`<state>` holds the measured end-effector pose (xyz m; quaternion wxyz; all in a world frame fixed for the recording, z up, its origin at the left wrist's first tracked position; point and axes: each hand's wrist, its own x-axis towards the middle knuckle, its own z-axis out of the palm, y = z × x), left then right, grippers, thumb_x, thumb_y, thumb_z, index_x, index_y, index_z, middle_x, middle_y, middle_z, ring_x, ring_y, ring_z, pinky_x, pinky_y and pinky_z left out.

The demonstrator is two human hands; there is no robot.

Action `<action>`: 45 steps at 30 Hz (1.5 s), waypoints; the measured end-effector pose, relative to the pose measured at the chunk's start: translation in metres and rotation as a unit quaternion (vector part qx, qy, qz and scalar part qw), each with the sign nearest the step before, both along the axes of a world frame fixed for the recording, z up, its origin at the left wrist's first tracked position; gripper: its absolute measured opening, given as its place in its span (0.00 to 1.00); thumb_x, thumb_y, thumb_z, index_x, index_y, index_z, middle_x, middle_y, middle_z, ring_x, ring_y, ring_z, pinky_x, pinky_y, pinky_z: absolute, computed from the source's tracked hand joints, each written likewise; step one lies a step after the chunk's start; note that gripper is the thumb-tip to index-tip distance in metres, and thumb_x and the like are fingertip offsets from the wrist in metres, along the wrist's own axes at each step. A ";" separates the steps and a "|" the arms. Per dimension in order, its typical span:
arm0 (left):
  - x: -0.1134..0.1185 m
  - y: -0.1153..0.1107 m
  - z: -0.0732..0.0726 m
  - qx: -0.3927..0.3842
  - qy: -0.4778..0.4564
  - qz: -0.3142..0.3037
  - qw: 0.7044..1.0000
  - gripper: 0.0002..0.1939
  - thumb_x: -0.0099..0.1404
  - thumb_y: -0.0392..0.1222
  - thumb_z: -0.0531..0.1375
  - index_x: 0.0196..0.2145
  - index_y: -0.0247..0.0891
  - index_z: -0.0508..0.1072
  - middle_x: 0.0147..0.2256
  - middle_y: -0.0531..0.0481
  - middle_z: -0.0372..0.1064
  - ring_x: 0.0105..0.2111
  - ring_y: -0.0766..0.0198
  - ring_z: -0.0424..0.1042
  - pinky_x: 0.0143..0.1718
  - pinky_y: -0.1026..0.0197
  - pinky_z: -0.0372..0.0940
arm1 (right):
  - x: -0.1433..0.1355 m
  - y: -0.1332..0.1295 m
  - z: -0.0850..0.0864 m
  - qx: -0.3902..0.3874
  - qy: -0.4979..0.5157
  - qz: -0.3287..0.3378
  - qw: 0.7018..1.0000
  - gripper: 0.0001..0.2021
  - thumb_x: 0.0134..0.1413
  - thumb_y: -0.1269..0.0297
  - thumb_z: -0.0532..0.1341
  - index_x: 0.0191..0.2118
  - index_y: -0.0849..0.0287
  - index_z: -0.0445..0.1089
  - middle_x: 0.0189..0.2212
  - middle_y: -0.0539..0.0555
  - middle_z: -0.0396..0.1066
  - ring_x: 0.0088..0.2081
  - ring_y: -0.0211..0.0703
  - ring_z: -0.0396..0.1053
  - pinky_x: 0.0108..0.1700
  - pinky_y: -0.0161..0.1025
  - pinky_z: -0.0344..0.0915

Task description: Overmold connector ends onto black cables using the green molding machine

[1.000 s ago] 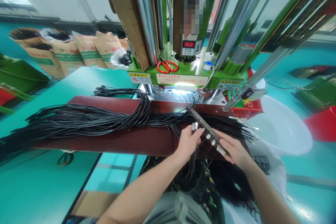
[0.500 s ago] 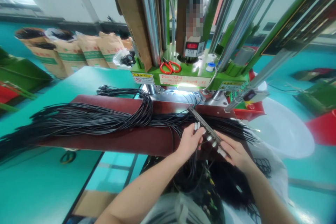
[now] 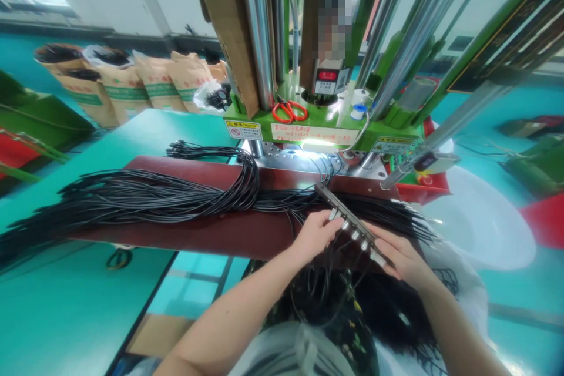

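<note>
A long dark metal bar (image 3: 343, 210) with several silver metal pieces (image 3: 355, 235) along its near side is held tilted above the brown board. My right hand (image 3: 400, 255) is closed round its lower right end, fingers along the far side and thumb in front. At the bar's middle, my left hand (image 3: 319, 232) is closed in a pinch on a small silver connector (image 3: 333, 215). Thin black cables hang below my left hand. Under and behind the bar runs a bundle of black cables (image 3: 282, 200), their pale ends (image 3: 418, 217) lying to the right.
A green press (image 3: 379, 142) with steel columns stands just beyond the board (image 3: 247, 235). Red-handled scissors (image 3: 289, 111) lie on its ledge. A thick pile of black cables (image 3: 150, 194) covers the board's left side. To the right are a red bin (image 3: 427, 192) and a white tub (image 3: 484, 217).
The silver connector at my left fingers has come down closer against the bar. My right hand keeps its grip on the bar. The whole view has shifted slightly.
</note>
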<state>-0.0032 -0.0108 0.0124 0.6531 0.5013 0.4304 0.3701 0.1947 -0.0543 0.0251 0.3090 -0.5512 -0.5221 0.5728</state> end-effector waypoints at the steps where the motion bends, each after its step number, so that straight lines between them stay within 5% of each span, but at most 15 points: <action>1: 0.000 0.000 0.001 -0.011 -0.003 -0.001 1.000 0.15 0.56 0.52 0.55 0.23 0.37 0.61 0.12 0.61 0.50 0.11 0.75 0.48 0.11 0.69 0.44 | 0.001 0.001 0.000 -0.001 -0.004 0.005 1.000 0.27 0.54 0.53 0.55 0.57 0.61 0.58 0.22 0.53 0.68 0.13 0.26 0.47 0.13 0.27 0.42; 7: -0.004 0.001 0.000 -0.025 0.005 -0.007 1.000 0.16 0.56 0.53 0.55 0.22 0.38 0.60 0.12 0.61 0.48 0.10 0.75 0.46 0.11 0.69 0.43 | 0.003 0.004 -0.003 -0.011 0.008 0.033 0.999 0.24 0.52 0.53 0.58 0.54 0.56 0.62 0.45 0.59 0.65 0.22 0.30 0.58 0.15 0.27 0.52; 17: -0.019 0.005 0.010 0.038 0.081 -0.037 0.995 0.20 0.62 0.53 0.46 0.20 0.37 0.56 0.16 0.59 0.49 0.15 0.74 0.49 0.18 0.68 0.47 | -0.001 0.001 0.007 -0.023 0.029 -0.011 0.999 0.26 0.51 0.53 0.58 0.54 0.60 0.62 0.26 0.54 0.69 0.13 0.25 0.48 0.13 0.26 0.43; 34: -0.025 0.011 0.012 0.034 0.089 -0.086 0.992 0.21 0.62 0.52 0.46 0.17 0.37 0.54 0.13 0.59 0.49 0.13 0.75 0.48 0.17 0.68 0.48 | 0.001 0.001 0.004 -0.040 0.021 0.001 0.999 0.26 0.52 0.53 0.58 0.55 0.59 0.61 0.29 0.53 0.69 0.14 0.25 0.47 0.14 0.27 0.41; 45: -0.027 0.018 0.017 0.024 0.074 -0.112 0.991 0.19 0.61 0.51 0.47 0.18 0.38 0.54 0.13 0.60 0.48 0.12 0.75 0.48 0.14 0.69 0.47 | 0.001 0.002 0.001 -0.037 0.012 0.036 0.999 0.26 0.51 0.52 0.58 0.56 0.55 0.60 0.47 0.59 0.64 0.18 0.26 0.52 0.15 0.27 0.45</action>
